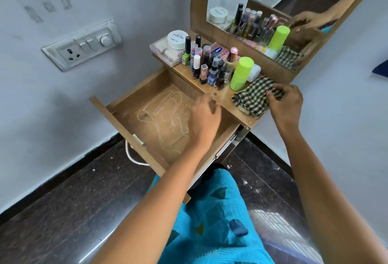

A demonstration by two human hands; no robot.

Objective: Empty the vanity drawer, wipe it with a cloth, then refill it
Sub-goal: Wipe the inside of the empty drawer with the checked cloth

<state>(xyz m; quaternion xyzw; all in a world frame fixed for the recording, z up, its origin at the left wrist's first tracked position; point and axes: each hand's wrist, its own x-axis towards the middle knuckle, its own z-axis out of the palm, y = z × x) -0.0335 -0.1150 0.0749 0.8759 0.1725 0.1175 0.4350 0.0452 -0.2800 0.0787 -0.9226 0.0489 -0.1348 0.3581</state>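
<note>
drawer (159, 121): pulled open, pale streaks on its bottom
cloth (249, 100): checked, bunched at the table's (224, 96) right end
right hand (286, 101): fingers pinch cloth
left hand (204, 114): over drawer, blurred, fingers loose, holding nothing
bottles (210, 68): clustered on table

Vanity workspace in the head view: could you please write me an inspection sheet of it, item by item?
Surface: wooden vanity shelf, crowded at the back, bare near its front edge.
Job's things: drawer pulled open, no items inside, pale streaks on its bottom; checked cloth lies on the shelf.
Clutter: nail polish bottles, green container, white jar, flat clear box, all on the shelf.
Hands: left hand above the drawer, holds nothing; right hand grips the checked cloth.
Cables: white cable curves below the drawer.
Surroundings: mirror behind the shelf, switchboard on the wall, dark floor.
</note>
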